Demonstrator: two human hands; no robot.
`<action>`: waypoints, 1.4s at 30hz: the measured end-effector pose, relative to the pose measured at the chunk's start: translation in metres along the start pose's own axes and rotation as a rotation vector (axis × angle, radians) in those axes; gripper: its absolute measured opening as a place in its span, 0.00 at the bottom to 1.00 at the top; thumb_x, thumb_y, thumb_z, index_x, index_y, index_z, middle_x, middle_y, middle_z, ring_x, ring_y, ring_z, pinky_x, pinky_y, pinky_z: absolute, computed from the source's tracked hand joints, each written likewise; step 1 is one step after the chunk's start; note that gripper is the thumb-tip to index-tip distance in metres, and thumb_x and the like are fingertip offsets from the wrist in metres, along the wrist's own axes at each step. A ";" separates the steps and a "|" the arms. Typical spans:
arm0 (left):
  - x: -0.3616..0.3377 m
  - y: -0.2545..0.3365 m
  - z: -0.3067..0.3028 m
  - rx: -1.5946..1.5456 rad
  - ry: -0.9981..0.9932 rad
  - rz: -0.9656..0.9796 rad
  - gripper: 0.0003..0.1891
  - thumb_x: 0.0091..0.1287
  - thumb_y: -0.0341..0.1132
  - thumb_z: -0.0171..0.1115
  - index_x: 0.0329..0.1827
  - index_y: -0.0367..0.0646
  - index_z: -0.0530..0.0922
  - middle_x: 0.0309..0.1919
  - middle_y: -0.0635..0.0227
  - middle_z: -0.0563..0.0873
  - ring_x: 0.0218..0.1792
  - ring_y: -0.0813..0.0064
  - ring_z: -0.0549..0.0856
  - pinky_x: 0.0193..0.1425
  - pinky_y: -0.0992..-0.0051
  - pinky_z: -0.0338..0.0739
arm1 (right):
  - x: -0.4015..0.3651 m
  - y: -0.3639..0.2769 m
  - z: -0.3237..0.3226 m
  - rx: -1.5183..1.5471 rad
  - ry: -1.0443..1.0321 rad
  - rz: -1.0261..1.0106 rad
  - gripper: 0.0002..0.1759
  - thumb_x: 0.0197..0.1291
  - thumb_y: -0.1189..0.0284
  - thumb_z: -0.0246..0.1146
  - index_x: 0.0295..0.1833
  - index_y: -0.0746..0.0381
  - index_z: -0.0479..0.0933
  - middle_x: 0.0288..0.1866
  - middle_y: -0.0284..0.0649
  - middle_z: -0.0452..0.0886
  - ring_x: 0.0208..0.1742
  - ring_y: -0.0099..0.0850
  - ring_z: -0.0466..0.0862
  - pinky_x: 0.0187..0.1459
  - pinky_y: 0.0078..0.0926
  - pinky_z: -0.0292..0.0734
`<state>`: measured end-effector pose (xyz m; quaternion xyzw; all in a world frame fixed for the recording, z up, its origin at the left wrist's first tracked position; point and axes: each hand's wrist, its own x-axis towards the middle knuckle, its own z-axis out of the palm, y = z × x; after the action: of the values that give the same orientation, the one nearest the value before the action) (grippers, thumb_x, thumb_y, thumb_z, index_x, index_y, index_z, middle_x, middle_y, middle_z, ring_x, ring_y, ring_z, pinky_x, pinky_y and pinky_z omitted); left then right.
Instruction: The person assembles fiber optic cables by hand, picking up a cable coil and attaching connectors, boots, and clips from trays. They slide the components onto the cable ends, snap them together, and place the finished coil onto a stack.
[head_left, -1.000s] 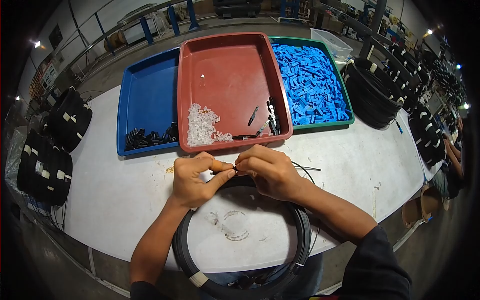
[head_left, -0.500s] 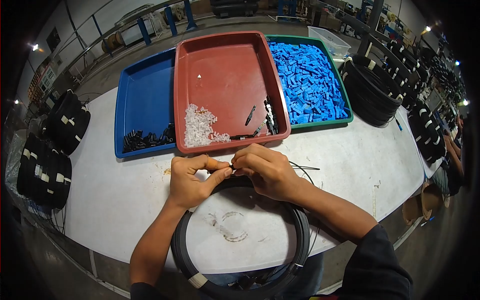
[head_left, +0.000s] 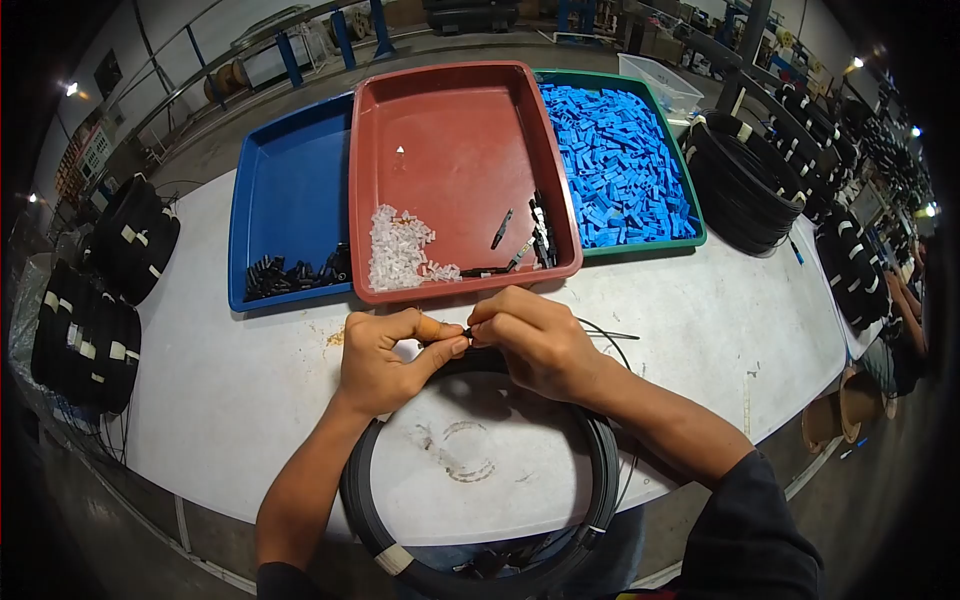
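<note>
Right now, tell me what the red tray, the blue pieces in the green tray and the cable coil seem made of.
Red tray: likely moulded plastic, smooth with a soft sheen and a rounded rim.
Blue pieces: probably hard plastic, matte, with uniform colour and identical blocky shapes.
Cable coil: black jacket, seemingly rubber or plastic, with a dull finish; it bends in neat loops and its core is hidden.

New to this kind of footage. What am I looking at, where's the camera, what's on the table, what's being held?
No machine here: a camera on a person's head looks down at their own bare hands. The left hand and right hand meet over a white table, fingertips pinching a small black piece, too small to identify. Below them lies a black cable coil. Behind: a blue tray with black parts, a red tray with clear bits, a green tray full of blue pieces. Other stacked coils sit at both table ends.
</note>
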<state>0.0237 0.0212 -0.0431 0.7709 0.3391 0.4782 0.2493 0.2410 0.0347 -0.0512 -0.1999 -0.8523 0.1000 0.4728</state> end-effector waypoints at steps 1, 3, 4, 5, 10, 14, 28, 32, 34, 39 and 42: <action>0.001 0.000 0.000 -0.036 -0.017 -0.025 0.05 0.55 0.22 0.78 0.34 0.35 0.89 0.29 0.61 0.92 0.25 0.73 0.88 0.37 0.74 0.83 | 0.000 -0.001 -0.002 -0.073 -0.022 -0.080 0.16 0.48 0.88 0.70 0.43 0.67 0.77 0.41 0.44 0.82 0.39 0.46 0.84 0.41 0.39 0.82; 0.005 -0.004 0.000 0.053 -0.033 0.206 0.05 0.56 0.22 0.78 0.34 0.35 0.89 0.29 0.61 0.92 0.26 0.72 0.88 0.37 0.74 0.82 | -0.004 0.001 0.001 -0.050 -0.033 -0.051 0.15 0.48 0.87 0.68 0.43 0.66 0.76 0.41 0.44 0.81 0.39 0.46 0.83 0.41 0.40 0.81; 0.007 -0.001 -0.001 0.242 -0.071 0.387 0.05 0.56 0.22 0.78 0.33 0.35 0.89 0.29 0.61 0.92 0.27 0.72 0.88 0.37 0.74 0.82 | -0.007 0.004 0.003 0.037 -0.067 0.078 0.15 0.48 0.87 0.68 0.42 0.66 0.76 0.41 0.44 0.80 0.40 0.45 0.83 0.41 0.39 0.81; 0.007 0.000 -0.002 0.432 -0.108 0.565 0.05 0.56 0.23 0.78 0.33 0.35 0.89 0.29 0.61 0.92 0.28 0.72 0.89 0.36 0.74 0.82 | -0.008 0.005 0.005 0.126 -0.101 0.205 0.14 0.49 0.87 0.67 0.41 0.66 0.75 0.41 0.45 0.80 0.41 0.44 0.83 0.41 0.39 0.81; 0.000 -0.002 -0.004 0.022 -0.032 -0.117 0.06 0.57 0.26 0.79 0.35 0.36 0.90 0.30 0.61 0.93 0.29 0.76 0.91 0.36 0.78 0.82 | -0.003 0.002 0.006 0.081 -0.038 0.088 0.14 0.47 0.87 0.66 0.41 0.66 0.75 0.40 0.45 0.80 0.42 0.45 0.83 0.40 0.39 0.80; 0.000 -0.007 0.000 -0.036 -0.031 -0.007 0.05 0.54 0.23 0.79 0.33 0.36 0.90 0.28 0.61 0.93 0.24 0.76 0.89 0.35 0.77 0.81 | 0.000 -0.004 0.000 -0.117 -0.047 -0.070 0.16 0.47 0.92 0.67 0.39 0.65 0.75 0.43 0.44 0.84 0.40 0.44 0.86 0.39 0.35 0.84; 0.001 -0.005 0.001 -0.075 -0.017 -0.091 0.07 0.52 0.22 0.79 0.34 0.37 0.91 0.29 0.59 0.92 0.25 0.72 0.89 0.35 0.77 0.82 | 0.000 -0.003 0.001 -0.077 -0.062 -0.048 0.18 0.44 0.88 0.67 0.43 0.66 0.76 0.39 0.44 0.79 0.41 0.46 0.83 0.41 0.40 0.80; 0.005 -0.006 0.001 0.209 -0.066 0.361 0.08 0.49 0.20 0.79 0.32 0.37 0.90 0.29 0.62 0.92 0.23 0.73 0.85 0.33 0.76 0.78 | -0.006 0.003 0.004 0.096 -0.152 0.186 0.17 0.45 0.88 0.66 0.43 0.66 0.76 0.42 0.44 0.80 0.42 0.45 0.83 0.42 0.39 0.80; 0.005 -0.007 -0.001 0.260 -0.066 0.424 0.07 0.51 0.20 0.79 0.32 0.36 0.89 0.30 0.61 0.93 0.23 0.74 0.86 0.33 0.75 0.78 | -0.006 0.003 0.006 0.087 -0.120 0.162 0.17 0.45 0.88 0.66 0.43 0.66 0.76 0.41 0.44 0.80 0.42 0.45 0.83 0.41 0.39 0.80; 0.001 0.000 0.001 0.020 0.015 -0.087 0.06 0.54 0.22 0.79 0.34 0.36 0.90 0.30 0.58 0.93 0.27 0.74 0.89 0.34 0.75 0.81 | 0.002 -0.002 0.002 -0.018 -0.009 -0.001 0.16 0.45 0.88 0.66 0.41 0.66 0.74 0.38 0.45 0.79 0.41 0.47 0.82 0.40 0.40 0.79; 0.002 -0.007 0.000 0.073 -0.057 0.198 0.05 0.54 0.21 0.78 0.32 0.37 0.89 0.30 0.60 0.93 0.26 0.74 0.87 0.36 0.74 0.80 | -0.001 -0.003 0.002 -0.109 -0.028 -0.085 0.15 0.46 0.88 0.66 0.40 0.66 0.73 0.37 0.45 0.78 0.41 0.47 0.82 0.40 0.41 0.79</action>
<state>0.0225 0.0272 -0.0468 0.8224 0.2711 0.4657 0.1823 0.2389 0.0316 -0.0521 -0.1877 -0.8708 0.0363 0.4529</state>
